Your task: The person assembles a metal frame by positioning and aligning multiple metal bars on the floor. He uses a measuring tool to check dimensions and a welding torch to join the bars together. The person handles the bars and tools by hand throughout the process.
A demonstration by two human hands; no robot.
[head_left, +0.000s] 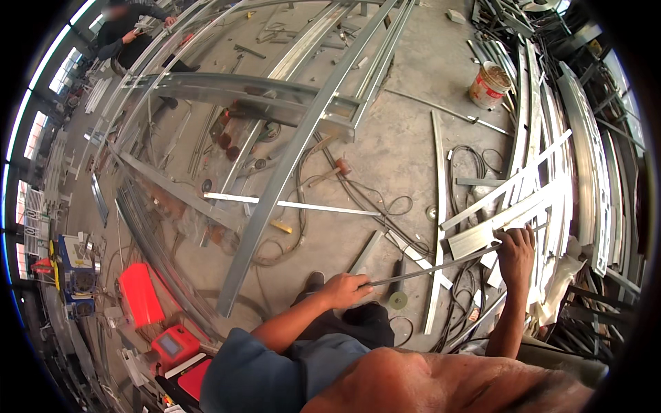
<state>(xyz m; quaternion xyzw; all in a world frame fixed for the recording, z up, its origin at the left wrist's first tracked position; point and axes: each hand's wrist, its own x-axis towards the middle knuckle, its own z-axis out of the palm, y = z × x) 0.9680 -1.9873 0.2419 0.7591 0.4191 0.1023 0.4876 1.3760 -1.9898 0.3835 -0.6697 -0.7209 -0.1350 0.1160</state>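
A thin grey metal strip (434, 270) stretches between my two hands, low over the floor in front of me. Its left end is gripped by my left hand (348, 290), closed near my knees. Farther right and a little higher, my right hand (516, 258) is closed around the other end, beside a pile of bright metal profiles (475, 239). Beneath the strip, an angle grinder (399, 279) with a greenish disc lies on the concrete near my feet. A flat metal bar (436, 199) runs along the floor between the grinder and the pile.
A large steel frame (292, 175) spans the left and middle. Cables (458, 303) trail across the floor. At right stands a white-and-red bucket (489, 88); at lower left sits a red machine (173, 345). Another person (127, 38) works at the far left.
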